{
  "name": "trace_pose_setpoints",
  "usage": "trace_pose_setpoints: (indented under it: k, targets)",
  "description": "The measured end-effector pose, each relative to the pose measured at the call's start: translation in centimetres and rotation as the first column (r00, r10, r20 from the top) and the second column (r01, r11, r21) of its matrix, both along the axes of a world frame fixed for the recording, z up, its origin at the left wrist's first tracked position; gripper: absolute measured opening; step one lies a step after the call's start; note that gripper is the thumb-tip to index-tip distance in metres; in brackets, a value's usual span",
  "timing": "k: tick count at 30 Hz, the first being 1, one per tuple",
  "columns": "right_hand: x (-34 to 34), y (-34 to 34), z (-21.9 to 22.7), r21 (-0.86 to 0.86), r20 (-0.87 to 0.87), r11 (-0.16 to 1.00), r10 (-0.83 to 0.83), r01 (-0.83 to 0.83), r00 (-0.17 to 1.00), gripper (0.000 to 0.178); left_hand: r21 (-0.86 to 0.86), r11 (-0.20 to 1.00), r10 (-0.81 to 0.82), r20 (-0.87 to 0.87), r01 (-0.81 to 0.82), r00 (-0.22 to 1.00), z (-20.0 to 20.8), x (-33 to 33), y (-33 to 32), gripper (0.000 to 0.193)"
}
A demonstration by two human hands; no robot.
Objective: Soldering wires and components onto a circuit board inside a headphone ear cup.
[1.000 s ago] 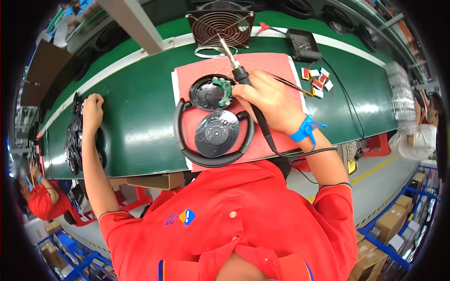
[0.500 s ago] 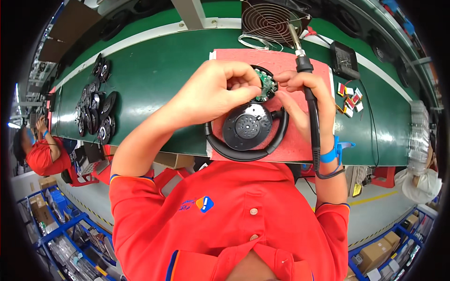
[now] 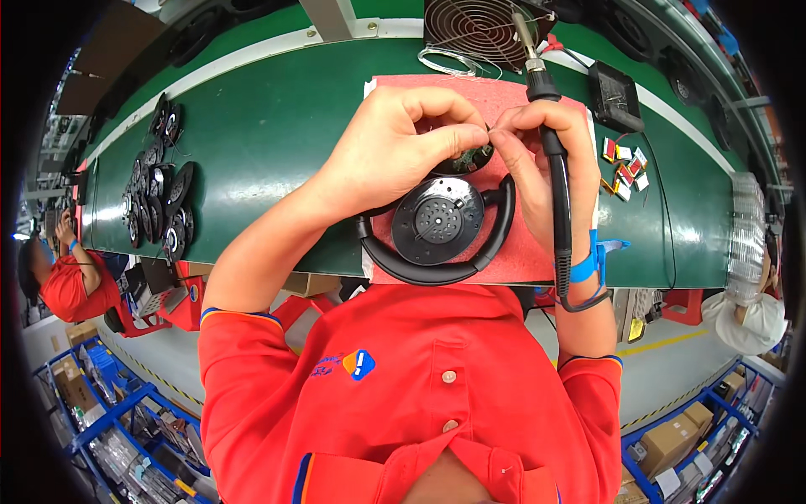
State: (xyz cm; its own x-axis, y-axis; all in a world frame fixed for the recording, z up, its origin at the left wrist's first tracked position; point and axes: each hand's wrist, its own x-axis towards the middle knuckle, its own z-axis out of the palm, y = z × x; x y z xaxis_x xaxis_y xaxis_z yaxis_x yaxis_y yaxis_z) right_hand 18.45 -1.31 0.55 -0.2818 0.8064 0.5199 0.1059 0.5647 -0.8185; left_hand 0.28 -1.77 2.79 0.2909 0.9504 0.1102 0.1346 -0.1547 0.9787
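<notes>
A black over-ear headphone lies on a pink foam mat (image 3: 537,267), its curved headband (image 3: 428,274) toward me. One round ear cup (image 3: 437,223), with a pattern of holes, faces up. The far ear cup (image 3: 472,161), where a bit of circuit board shows, is mostly covered by my fingers. Above it my left hand (image 3: 395,147) pinches thumb and finger together on something too small to make out. My right hand (image 3: 550,143) keeps a soldering iron (image 3: 561,197) against its palm, tip pointing away, while its thumb and forefinger meet the left fingertips.
A fan with a wire guard (image 3: 474,34) stands at the back, beside thin white wire (image 3: 449,63). To the right are a black box (image 3: 614,99) and several small batteries (image 3: 625,172). Black round parts (image 3: 159,193) are heaped at left. A person in red (image 3: 75,281) sits far left.
My fingertips have come together over the far ear cup, the left moving right, and now cover most of its green board. The soldering iron stays in my right hand.
</notes>
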Motion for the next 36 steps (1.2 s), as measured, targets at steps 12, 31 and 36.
trace_pose_setpoints:
  k: [12,31,36]
  targets:
    - [-0.6,-0.4,-0.9,0.036,0.072,0.998,-0.061,0.059,0.995,0.025,-0.093,0.994,0.057,0.07,-0.051,0.996,-0.7,-1.0,0.6,0.015]
    - [6.8,2.3,-2.7,0.407,0.62,0.904,-0.379,0.131,0.687,0.026,-0.176,0.984,0.014,0.176,0.017,0.984,-0.3,-2.1,1.0,0.014]
    - [4.5,1.2,-1.6,0.491,0.384,0.867,-0.301,0.083,0.873,0.022,-0.197,0.974,-0.044,0.332,0.115,0.942,-0.2,-2.3,1.0,0.012]
